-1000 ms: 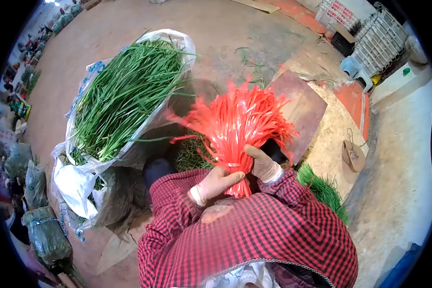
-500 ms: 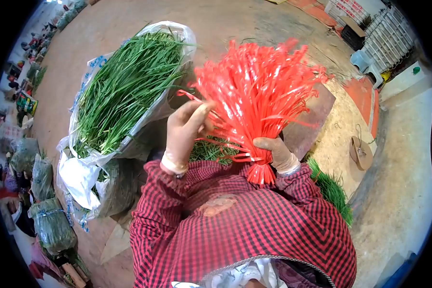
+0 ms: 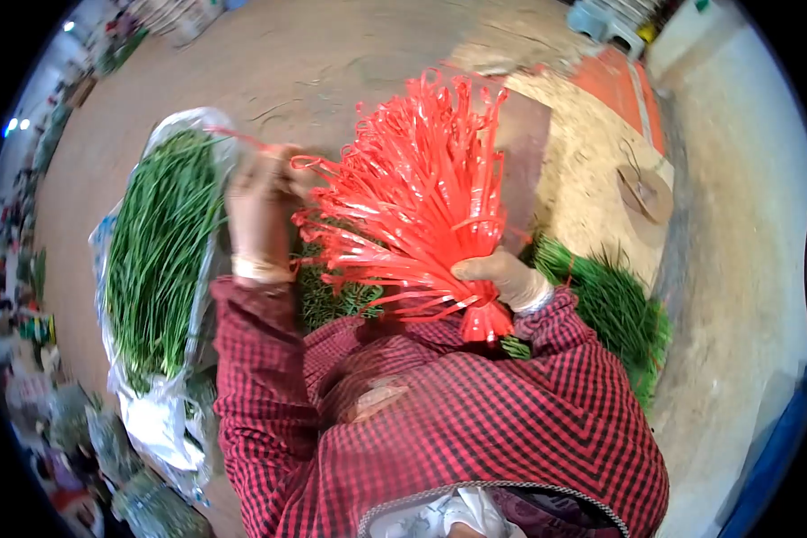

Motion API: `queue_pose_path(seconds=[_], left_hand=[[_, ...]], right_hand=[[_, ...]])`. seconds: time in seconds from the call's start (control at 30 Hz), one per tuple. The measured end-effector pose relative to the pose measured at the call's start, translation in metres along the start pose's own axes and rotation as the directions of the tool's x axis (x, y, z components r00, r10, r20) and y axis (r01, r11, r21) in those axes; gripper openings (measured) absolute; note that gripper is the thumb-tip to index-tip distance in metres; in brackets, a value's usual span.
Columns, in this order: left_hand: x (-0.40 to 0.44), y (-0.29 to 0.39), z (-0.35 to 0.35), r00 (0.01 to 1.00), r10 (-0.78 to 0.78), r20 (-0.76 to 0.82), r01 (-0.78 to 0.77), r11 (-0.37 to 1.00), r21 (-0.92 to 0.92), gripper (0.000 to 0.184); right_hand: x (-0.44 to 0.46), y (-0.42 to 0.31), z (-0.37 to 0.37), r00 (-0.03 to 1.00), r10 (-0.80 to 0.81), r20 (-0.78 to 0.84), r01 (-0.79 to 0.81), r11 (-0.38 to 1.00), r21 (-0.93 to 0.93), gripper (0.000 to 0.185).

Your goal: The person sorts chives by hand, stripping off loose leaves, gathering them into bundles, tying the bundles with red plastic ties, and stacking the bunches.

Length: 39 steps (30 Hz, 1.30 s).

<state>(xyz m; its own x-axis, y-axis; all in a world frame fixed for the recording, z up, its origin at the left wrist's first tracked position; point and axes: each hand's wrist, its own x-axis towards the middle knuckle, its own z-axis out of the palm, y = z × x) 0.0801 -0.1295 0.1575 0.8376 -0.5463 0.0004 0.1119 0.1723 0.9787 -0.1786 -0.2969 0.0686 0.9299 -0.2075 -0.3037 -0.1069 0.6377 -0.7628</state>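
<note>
My right hand (image 3: 504, 274), in a thin pale glove, is wrapped round the lower part of a thick bundle of red plastic strips (image 3: 412, 188), whose looped tops fan out up and to the left. To the left of the bundle is my left hand (image 3: 264, 211), gloved and smeared by motion. Its fingers are closed on a red plastic strip that sticks out past the fingertips. Beyond that hand, long green leafy stalks (image 3: 161, 260) fill an open white plastic bag (image 3: 157, 421). More greens (image 3: 327, 287) show below, partly hidden by the bundle and my arms.
At my right lie bunches of green stalks (image 3: 610, 305) beside a pale board (image 3: 583, 179). A round brown object (image 3: 646, 193) rests on the board's right side. Filled plastic bags (image 3: 157, 507) line the lower left. A wall (image 3: 735, 161) runs along the right.
My left hand has moved left, away from the bundle, with a red strip. The bundle leans further left in my right hand. The view has shifted, showing more greens at my right.
</note>
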Motion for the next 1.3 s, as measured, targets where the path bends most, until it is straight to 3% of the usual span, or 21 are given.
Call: queue_pose_path(seconds=[0.07, 0.13, 0.17, 0.2, 0.27, 0.33, 0.47, 0.5, 0.6, 0.67, 0.73, 0.77, 0.8, 0.87, 0.93, 1.0, 1.07, 1.13, 1.17, 1.27, 1.3], left_hand=[[0.045, 0.0, -0.028, 0.989, 0.138, -0.055, -0.147, 0.965, -0.219, 0.024], [0.06, 0.021, -0.004, 0.965, 0.205, -0.166, -0.235, 0.954, -0.187, 0.024], [0.064, 0.025, 0.012, 0.968, 0.194, -0.158, -0.222, 0.958, -0.183, 0.024], [0.065, 0.026, 0.034, 0.949, 0.288, -0.126, -0.301, 0.949, -0.097, 0.025], [0.067, 0.02, 0.074, 0.916, 0.4, -0.032, -0.401, 0.916, 0.0, 0.026], [0.067, 0.004, 0.112, 0.896, 0.441, 0.051, -0.444, 0.89, 0.106, 0.022], [0.084, -0.069, 0.145, 0.885, 0.38, 0.27, -0.404, 0.914, 0.035, 0.016], [0.089, -0.082, 0.148, 0.811, 0.444, 0.381, -0.537, 0.823, 0.184, 0.018], [0.096, -0.142, 0.145, 0.781, 0.335, 0.527, -0.602, 0.628, 0.493, 0.017], [0.102, -0.175, 0.131, 0.788, 0.007, 0.615, -0.542, 0.482, 0.689, 0.02], [0.096, -0.193, 0.119, 0.731, -0.108, 0.673, -0.531, 0.529, 0.662, 0.021], [0.098, -0.2, 0.11, 0.669, -0.131, 0.731, -0.628, 0.425, 0.651, 0.024], [0.1, -0.207, 0.106, 0.676, -0.137, 0.724, -0.622, 0.422, 0.66, 0.024], [0.102, -0.217, 0.1, 0.611, 0.016, 0.791, -0.715, 0.44, 0.543, 0.023], [0.097, -0.2, 0.111, 0.708, -0.213, 0.673, -0.507, 0.51, 0.695, 0.026], [0.097, -0.188, 0.108, 0.597, -0.134, 0.791, -0.698, 0.4, 0.595, 0.034], [0.094, -0.186, 0.092, 0.621, -0.154, 0.769, -0.661, 0.425, 0.619, 0.052], [0.09, -0.163, 0.078, 0.666, -0.42, 0.617, -0.489, 0.378, 0.786, 0.058], [0.083, -0.154, 0.064, 0.683, -0.411, 0.603, -0.477, 0.374, 0.795, 0.058], [0.055, -0.124, 0.003, 0.825, -0.092, 0.558, -0.474, 0.428, 0.77, 0.058], [0.041, -0.105, -0.016, 0.869, -0.033, 0.494, -0.439, 0.411, 0.799, 0.053]], right_hand=[[-0.022, -0.018, -0.029, 0.99, -0.119, -0.073, 0.119, 0.993, 0.005, 0.047], [-0.057, -0.054, -0.071, 0.957, 0.014, -0.289, -0.011, 1.0, 0.011, 0.047], [-0.069, -0.065, -0.093, 0.893, -0.192, -0.407, 0.161, 0.981, -0.108, 0.044], [-0.079, -0.076, -0.114, 0.779, -0.39, -0.49, 0.306, 0.92, -0.245, 0.041], [-0.09, -0.116, -0.153, 0.737, -0.445, -0.509, 0.44, 0.887, -0.139, 0.042], [-0.079, -0.15, -0.155, 0.558, -0.641, -0.528, 0.531, 0.764, -0.366, 0.02], [-0.043, -0.156, -0.238, 0.332, -0.739, -0.587, 0.502, 0.665, -0.553, 0.031], [-0.029, -0.141, -0.265, 0.318, -0.715, -0.623, 0.464, 0.69, -0.555, 0.034], [0.015, -0.06, -0.327, 0.343, -0.573, -0.744, 0.277, 0.819, -0.503, 0.043], [0.039, 0.008, -0.339, 0.326, -0.388, -0.862, 0.004, 0.912, -0.409, 0.047], [0.05, 0.077, -0.345, 0.353, -0.222, -0.909, -0.22, 0.924, -0.312, 0.046], [0.055, 0.107, -0.344, 0.361, -0.15, -0.921, -0.311, 0.911, -0.27, 0.045], [0.056, 0.131, -0.341, 0.372, -0.089, -0.924, -0.388, 0.89, -0.242, 0.045], [0.056, 0.16, -0.335, 0.386, -0.001, -0.923, -0.497, 0.843, -0.208, 0.043], [0.05, 0.174, -0.335, 0.401, 0.041, -0.915, -0.554, 0.807, -0.207, 0.042], [0.044, 0.179, -0.339, 0.43, 0.064, -0.901, -0.582, 0.782, -0.223, 0.041], [0.032, 0.177, -0.346, 0.454, 0.084, -0.887, -0.598, 0.767, -0.234, 0.04], [0.015, 0.164, -0.358, 0.472, 0.077, -0.878, -0.599, 0.759, -0.255, 0.039], [0.008, 0.156, -0.362, 0.488, 0.059, -0.871, -0.586, 0.761, -0.277, 0.039], [-0.012, 0.11, -0.385, 0.591, -0.144, -0.794, -0.443, 0.765, -0.468, 0.037], [-0.009, 0.062, -0.35, 0.625, -0.247, -0.741, -0.381, 0.732, -0.565, 0.024]])
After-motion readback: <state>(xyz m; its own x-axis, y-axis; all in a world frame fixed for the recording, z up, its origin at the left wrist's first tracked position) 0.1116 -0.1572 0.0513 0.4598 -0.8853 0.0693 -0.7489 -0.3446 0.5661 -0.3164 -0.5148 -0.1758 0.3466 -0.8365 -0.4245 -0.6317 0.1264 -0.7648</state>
